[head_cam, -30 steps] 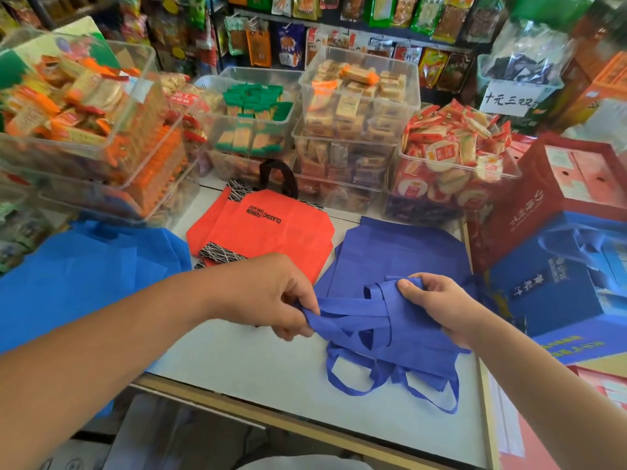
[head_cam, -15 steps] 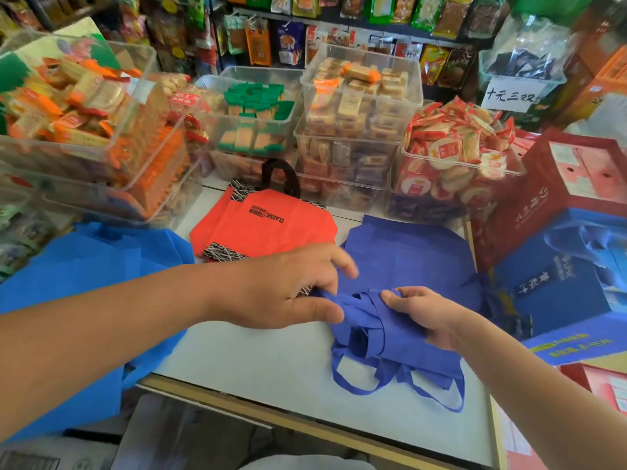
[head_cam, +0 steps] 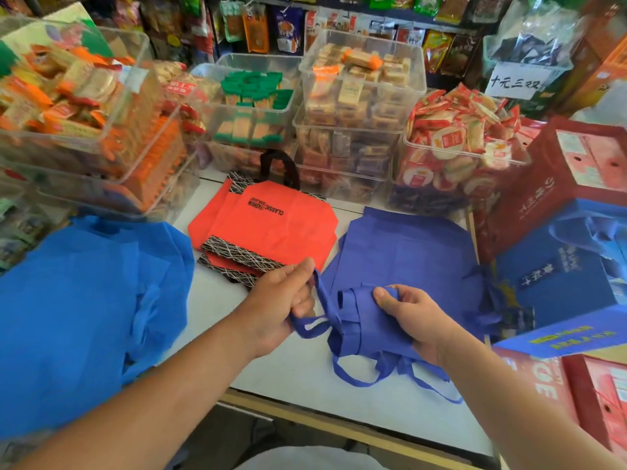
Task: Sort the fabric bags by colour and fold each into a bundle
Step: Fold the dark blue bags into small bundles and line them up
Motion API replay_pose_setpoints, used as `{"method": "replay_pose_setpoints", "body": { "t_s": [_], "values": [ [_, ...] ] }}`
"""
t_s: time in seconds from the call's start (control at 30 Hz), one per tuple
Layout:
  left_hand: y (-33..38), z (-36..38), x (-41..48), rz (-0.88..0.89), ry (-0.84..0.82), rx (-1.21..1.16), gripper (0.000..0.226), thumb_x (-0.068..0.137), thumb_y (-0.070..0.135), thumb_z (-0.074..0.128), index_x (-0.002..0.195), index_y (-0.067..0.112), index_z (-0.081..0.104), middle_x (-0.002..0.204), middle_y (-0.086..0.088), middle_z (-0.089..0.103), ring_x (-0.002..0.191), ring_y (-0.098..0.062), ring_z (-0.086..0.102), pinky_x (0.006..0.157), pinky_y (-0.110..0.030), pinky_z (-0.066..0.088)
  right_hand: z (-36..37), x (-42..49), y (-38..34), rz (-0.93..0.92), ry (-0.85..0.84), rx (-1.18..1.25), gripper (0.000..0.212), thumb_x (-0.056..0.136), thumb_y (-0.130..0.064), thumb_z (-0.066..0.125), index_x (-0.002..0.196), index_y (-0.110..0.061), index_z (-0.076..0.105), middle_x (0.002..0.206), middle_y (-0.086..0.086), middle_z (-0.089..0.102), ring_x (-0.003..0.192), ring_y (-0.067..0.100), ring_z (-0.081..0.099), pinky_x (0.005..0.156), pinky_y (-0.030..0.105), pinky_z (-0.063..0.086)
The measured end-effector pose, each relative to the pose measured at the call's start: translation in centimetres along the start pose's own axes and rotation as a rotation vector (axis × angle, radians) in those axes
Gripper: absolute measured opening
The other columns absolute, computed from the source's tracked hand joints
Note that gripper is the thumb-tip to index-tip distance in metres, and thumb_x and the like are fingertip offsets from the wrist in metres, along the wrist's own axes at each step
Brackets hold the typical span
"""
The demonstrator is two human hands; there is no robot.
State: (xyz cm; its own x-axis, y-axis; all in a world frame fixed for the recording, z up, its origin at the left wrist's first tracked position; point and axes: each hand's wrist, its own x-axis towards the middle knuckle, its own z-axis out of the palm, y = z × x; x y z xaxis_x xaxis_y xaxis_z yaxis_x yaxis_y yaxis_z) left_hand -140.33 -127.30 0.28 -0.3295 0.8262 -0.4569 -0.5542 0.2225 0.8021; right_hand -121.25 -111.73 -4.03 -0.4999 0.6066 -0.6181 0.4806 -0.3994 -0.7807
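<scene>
Gripping dark blue bag bundle (head_cam: 368,329), both hands, white counter (head_cam: 305,371)

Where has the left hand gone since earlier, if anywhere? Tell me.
Yes. The left hand reached right, then drew back to the flat blue bag's left edge.

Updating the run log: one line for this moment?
left hand grips handle strap | right hand holds purple bag bundle | orange bags stacked
</scene>
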Motion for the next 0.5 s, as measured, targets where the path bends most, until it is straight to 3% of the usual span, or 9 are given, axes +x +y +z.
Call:
{"method": "replay_pose_setpoints", "body": {
  "t_s": [0.07, 0.17, 0.27, 0.33, 0.4, 0.5],
  "values": [
    [0.2, -0.1, -0.4, -0.005, -0.066, -0.146, 0.028, 0.105, 0.023, 0.054, 0.079, 0.016, 0.045, 0.06, 0.001, 0.027, 0.055, -0.012, 0.034, 0.059, -0.023, 0.041, -0.6, -0.3, 0.3, 0.009, 0.039, 0.043, 0.028, 0.099, -0.035, 0.068, 0.086, -0.01, 0.065, 0.083, 0.011, 0.068, 0.074, 0.025, 0.063, 0.071, 0.041, 0.058],
    [-0.3, 0.1, -0.2, 0.115, 0.105, 0.111, 0.015, 0.105, 0.018, 0.056, 0.094, 0.007, 0.056, 0.056, 0.001, 0.039, 0.054, -0.013, 0.044, 0.07, -0.031, 0.052, -1.1, -1.0, 1.0, -0.009, 0.066, 0.067, 0.029, 0.098, -0.035, 0.068, 0.087, -0.008, 0.064, 0.083, 0.014, 0.067, 0.075, 0.027, 0.062, 0.07, 0.039, 0.055],
    [-2.0, 0.4, 0.6, 0.061, 0.25, 0.216, 0.018, 0.104, 0.02, 0.059, 0.095, 0.005, 0.057, 0.053, 0.0, 0.038, 0.047, -0.015, 0.035, 0.053, -0.029, 0.043, -0.8, -1.9, 1.1, -0.135, 0.089, -0.013, 0.032, 0.089, -0.046, 0.074, 0.094, -0.014, 0.07, 0.091, 0.013, 0.071, 0.084, 0.031, 0.065, 0.083, 0.052, 0.057],
    [-3.2, 0.5, 0.8, -0.054, 0.281, 0.25, 0.022, 0.104, 0.023, 0.06, 0.087, 0.011, 0.055, 0.054, 0.002, 0.034, 0.046, -0.014, 0.029, 0.046, -0.025, 0.033, -0.4, -2.8, 0.8, -0.25, 0.084, -0.092, 0.018, 0.092, -0.042, 0.073, 0.095, -0.025, 0.071, 0.094, 0.008, 0.073, 0.089, 0.031, 0.068, 0.084, 0.053, 0.058],
    [-4.4, 0.6, 1.0, -0.154, 0.29, 0.342, 0.026, 0.103, 0.024, 0.059, 0.08, 0.015, 0.052, 0.053, 0.003, 0.035, 0.046, -0.014, 0.028, 0.045, -0.023, 0.028, 0.1, -3.5, 0.4, -0.357, 0.067, -0.154, 0.006, 0.097, -0.03, 0.071, 0.097, -0.025, 0.068, 0.09, 0.004, 0.071, 0.085, 0.024, 0.067, 0.075, 0.042, 0.059],
    [-4.8, 1.1, 0.9, -0.25, 0.223, 0.419, 0.025, 0.105, 0.026, 0.054, 0.083, 0.013, 0.054, 0.051, 0.001, 0.044, 0.042, -0.015, 0.036, 0.045, -0.022, 0.03, 0.6, -4.7, -0.8, -0.46, 0.036, -0.254, 0.01, 0.095, -0.021, 0.072, 0.101, -0.025, 0.066, 0.087, -0.008, 0.07, 0.08, 0.013, 0.066, 0.067, 0.027, 0.057]
  ]
}}
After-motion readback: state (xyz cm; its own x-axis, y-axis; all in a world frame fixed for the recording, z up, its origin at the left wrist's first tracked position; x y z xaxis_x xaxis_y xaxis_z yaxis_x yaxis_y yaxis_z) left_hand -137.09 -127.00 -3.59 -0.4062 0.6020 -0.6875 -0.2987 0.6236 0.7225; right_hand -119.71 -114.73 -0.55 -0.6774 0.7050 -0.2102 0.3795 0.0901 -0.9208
